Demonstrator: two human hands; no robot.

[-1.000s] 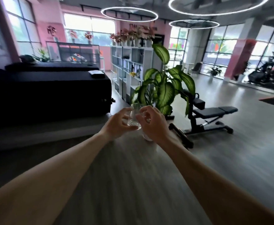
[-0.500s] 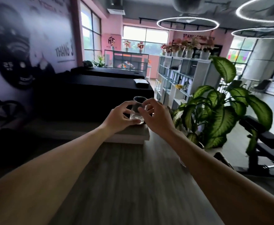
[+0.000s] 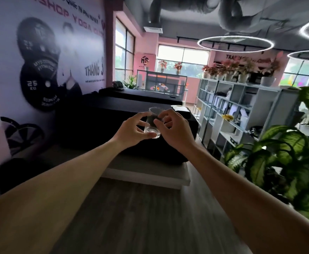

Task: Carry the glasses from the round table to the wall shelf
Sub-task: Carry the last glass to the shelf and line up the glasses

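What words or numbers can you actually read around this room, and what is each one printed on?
"YOGA", after a cut-off "...SHOP": top of the wall mural.
"THANG 3": same mural, lower right.
"25": twice on the pictured weight plates; their ring lettering is too blurred.
Small line under "THANG 3": unreadable.
"TRA...": pink back wall, the rest blurred.
Logo sign: too small to read.
The glass, held by both hands: no print.

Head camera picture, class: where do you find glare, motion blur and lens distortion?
Head view: the windows and ring light are blown out; the wall poster and floor smear with motion; the edges bow, wide-angle; the glass, between left hand and right hand, stays fairly sharp.
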